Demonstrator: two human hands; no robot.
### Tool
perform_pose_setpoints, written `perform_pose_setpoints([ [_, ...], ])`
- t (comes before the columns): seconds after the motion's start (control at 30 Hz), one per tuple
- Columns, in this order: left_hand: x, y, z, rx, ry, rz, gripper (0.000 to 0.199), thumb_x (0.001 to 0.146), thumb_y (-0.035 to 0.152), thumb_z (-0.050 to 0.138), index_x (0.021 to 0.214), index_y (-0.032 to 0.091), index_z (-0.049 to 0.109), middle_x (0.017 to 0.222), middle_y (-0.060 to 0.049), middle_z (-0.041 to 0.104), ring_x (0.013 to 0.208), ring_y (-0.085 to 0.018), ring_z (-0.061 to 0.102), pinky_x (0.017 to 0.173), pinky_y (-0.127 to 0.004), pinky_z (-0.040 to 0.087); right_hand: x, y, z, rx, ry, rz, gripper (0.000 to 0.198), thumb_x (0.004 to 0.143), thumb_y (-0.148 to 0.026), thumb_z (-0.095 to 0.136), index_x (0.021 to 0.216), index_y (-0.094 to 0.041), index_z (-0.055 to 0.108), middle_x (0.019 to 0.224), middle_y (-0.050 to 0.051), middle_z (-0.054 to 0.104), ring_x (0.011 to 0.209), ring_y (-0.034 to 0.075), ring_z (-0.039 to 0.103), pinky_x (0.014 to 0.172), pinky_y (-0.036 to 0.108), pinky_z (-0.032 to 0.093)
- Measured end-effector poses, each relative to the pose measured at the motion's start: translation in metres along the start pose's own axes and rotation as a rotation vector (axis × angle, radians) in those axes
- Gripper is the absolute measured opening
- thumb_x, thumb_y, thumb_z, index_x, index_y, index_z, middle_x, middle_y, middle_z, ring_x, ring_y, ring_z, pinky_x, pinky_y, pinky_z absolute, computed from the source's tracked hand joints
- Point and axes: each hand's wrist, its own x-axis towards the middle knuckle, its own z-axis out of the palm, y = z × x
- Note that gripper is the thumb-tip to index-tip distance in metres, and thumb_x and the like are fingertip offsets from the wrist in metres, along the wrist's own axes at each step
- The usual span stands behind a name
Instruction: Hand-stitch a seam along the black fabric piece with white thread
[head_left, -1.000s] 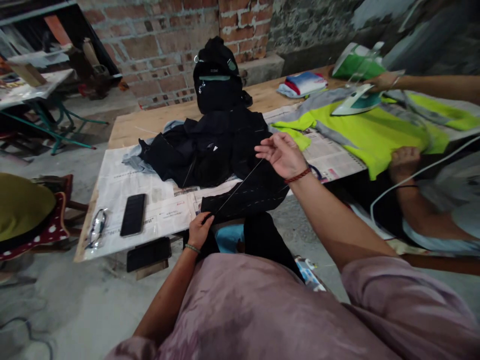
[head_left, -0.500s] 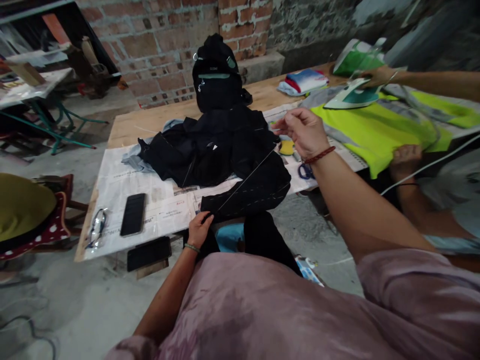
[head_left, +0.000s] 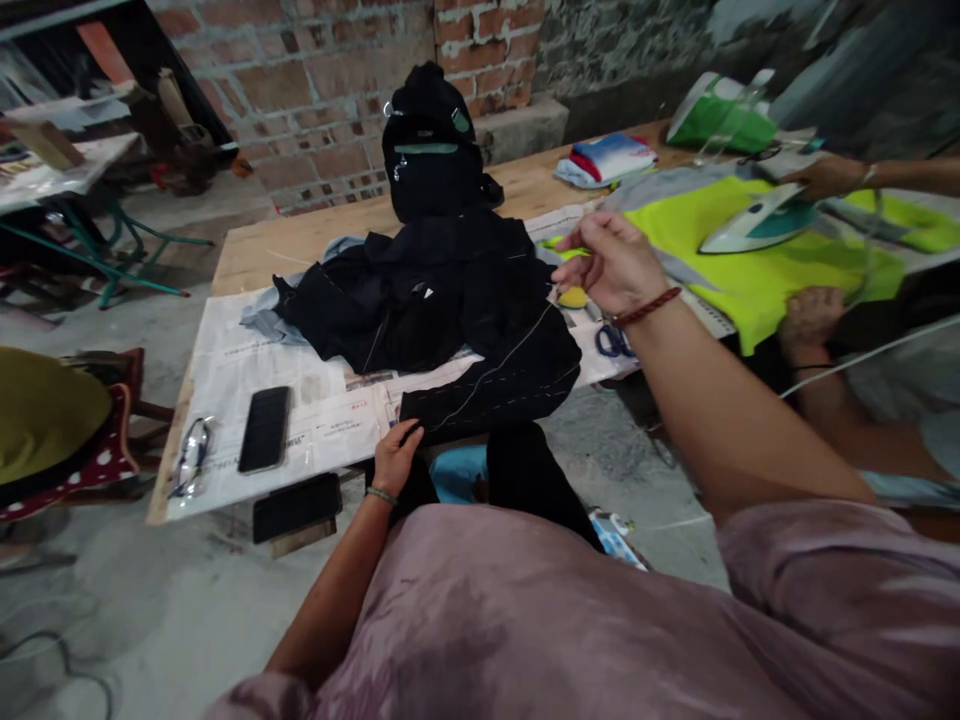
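My left hand [head_left: 395, 457] pinches the near left corner of a black garment [head_left: 457, 290] at the table's front edge. White dashed stitches run along that flap. A white thread [head_left: 504, 360] goes from near my left fingers up to my right hand [head_left: 606, 262], which is raised over the garment's right side. My right fingers are closed on the thread's end; a needle there is too small to make out. Just below my right wrist lie blue-handled scissors [head_left: 611, 341]. A yellow object [head_left: 573, 298] sits partly behind the hand.
A black backpack [head_left: 433, 150] stands behind the garment. To the left are a phone [head_left: 265, 428] and glasses [head_left: 193, 450]. At right a co-worker's hand [head_left: 829, 178] holds an iron [head_left: 761, 220] on a yellow-green garment [head_left: 675, 215]. A second phone [head_left: 296, 508] lies below the table edge.
The thread, straight and taut before, now hangs in a slack curve across the garment. My right hand has shifted slightly right. The co-worker's iron has slid to the right.
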Motion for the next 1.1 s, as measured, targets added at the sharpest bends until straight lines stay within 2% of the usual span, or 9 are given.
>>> perform_pose_setpoints([
  [0.1,0.001,-0.003,0.001,-0.045,0.054,-0.039,0.029,0.07,0.039,0.057,0.088,0.018,0.063,0.089,-0.003,0.064,0.087,-0.017,0.057,0.083,-0.031,0.044,-0.021,0.029,0.0,-0.123,-0.104,0.23,0.017,0.077,-0.033,0.051,0.08,-0.018,0.045,0.071,0.0,0.061,0.045,0.008,0.058,0.039,0.016,0.039],
  [0.17,0.002,-0.004,0.001,-0.082,0.078,-0.066,0.03,0.069,0.04,0.058,0.088,0.017,0.062,0.087,-0.003,0.063,0.084,-0.016,0.057,0.08,-0.03,0.044,-0.039,0.058,0.002,-0.295,-0.092,0.319,0.017,0.074,-0.031,0.055,0.077,-0.015,0.049,0.067,0.0,0.06,0.043,0.006,0.055,0.039,0.016,0.038],
  [0.23,0.002,-0.004,0.001,-0.117,0.079,-0.087,0.031,0.068,0.04,0.058,0.088,0.017,0.061,0.085,-0.003,0.063,0.082,-0.016,0.056,0.077,-0.029,0.045,-0.057,0.091,0.005,-0.535,-0.041,0.304,0.014,0.075,-0.029,0.053,0.073,-0.015,0.052,0.065,0.0,0.06,0.045,0.006,0.054,0.043,0.017,0.038],
  [0.3,0.002,-0.004,0.001,-0.146,0.063,-0.089,0.031,0.068,0.04,0.058,0.089,0.017,0.06,0.084,-0.002,0.062,0.08,-0.015,0.056,0.076,-0.028,0.045,-0.074,0.12,0.008,-0.763,-0.022,0.22,0.014,0.077,-0.028,0.049,0.073,-0.016,0.056,0.065,0.0,0.06,0.054,0.009,0.056,0.051,0.019,0.04],
  [0.43,0.004,-0.005,-0.001,-0.202,0.031,-0.062,0.027,0.071,0.037,0.055,0.09,0.017,0.058,0.085,-0.001,0.062,0.081,-0.014,0.056,0.078,-0.028,0.044,-0.097,0.158,0.014,-1.034,-0.046,0.061,0.022,0.082,-0.029,0.041,0.083,-0.017,0.059,0.076,0.005,0.063,0.069,0.014,0.057,0.066,0.024,0.04],
  [0.53,0.006,-0.006,-0.003,-0.232,0.001,-0.052,0.026,0.072,0.034,0.055,0.092,0.017,0.057,0.087,-0.002,0.063,0.083,-0.014,0.057,0.081,-0.029,0.044,-0.101,0.171,0.016,-1.193,0.005,0.044,0.026,0.084,-0.03,0.036,0.088,-0.018,0.059,0.079,0.007,0.064,0.07,0.016,0.057,0.069,0.026,0.037],
  [0.7,0.005,-0.002,-0.004,-0.257,-0.009,-0.033,0.029,0.072,0.03,0.056,0.099,0.019,0.059,0.107,-0.005,0.06,0.103,-0.017,0.052,0.092,-0.031,0.038,-0.092,0.182,0.014,-1.281,0.118,0.139,0.031,0.086,-0.034,0.033,0.097,-0.018,0.057,0.072,0.007,0.063,0.063,0.017,0.055,0.059,0.024,0.034],
  [0.9,0.004,-0.001,-0.003,-0.441,0.053,-0.143,0.031,0.066,0.032,0.063,0.093,0.016,0.061,0.088,-0.003,0.064,0.085,-0.016,0.057,0.084,-0.032,0.041,-0.092,0.186,0.015,-1.341,0.155,0.133,0.03,0.085,-0.034,0.034,0.096,-0.019,0.057,0.071,0.005,0.063,0.06,0.015,0.054,0.056,0.024,0.03],
  [1.1,0.007,-0.004,-0.007,-0.332,0.039,-0.164,0.029,0.064,0.035,0.064,0.084,0.015,0.063,0.079,-0.002,0.063,0.079,-0.015,0.055,0.079,-0.029,0.041,-0.094,0.186,0.015,-1.252,0.201,0.114,0.028,0.083,-0.033,0.037,0.092,-0.018,0.059,0.069,0.006,0.062,0.061,0.016,0.054,0.058,0.024,0.033],
])
